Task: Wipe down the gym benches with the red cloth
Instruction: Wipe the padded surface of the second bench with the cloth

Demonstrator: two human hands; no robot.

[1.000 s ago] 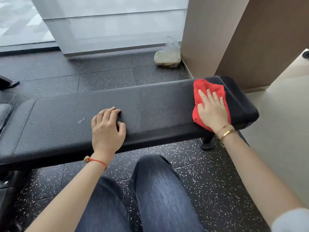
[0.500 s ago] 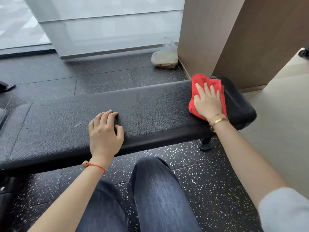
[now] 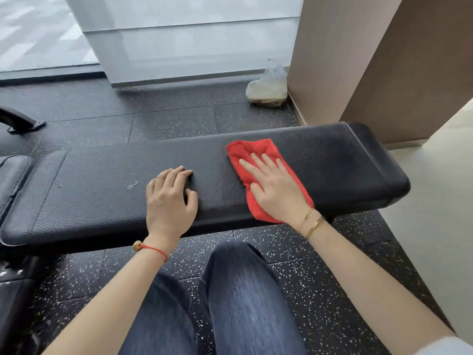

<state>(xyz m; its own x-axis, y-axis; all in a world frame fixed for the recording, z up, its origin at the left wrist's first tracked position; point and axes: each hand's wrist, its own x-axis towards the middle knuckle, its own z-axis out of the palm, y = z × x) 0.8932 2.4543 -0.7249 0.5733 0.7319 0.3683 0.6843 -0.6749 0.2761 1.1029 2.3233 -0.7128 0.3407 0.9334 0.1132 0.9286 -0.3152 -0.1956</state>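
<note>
The right hand (image 3: pixel 275 189), fingers flat on the red cloth (image 3: pixel 252 155), has swept it leftward from the bench (image 3: pixel 102 180) end, leaving the left half unwiped.

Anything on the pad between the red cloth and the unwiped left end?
Yes. The left hand rests on the bench directly left of the red cloth, which the right hand presses flat. A small whitish fleck lies beyond it.

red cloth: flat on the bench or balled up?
Flat, loosely rumpled: the red cloth lies spread on the bench under the right hand's straight fingers.
</note>
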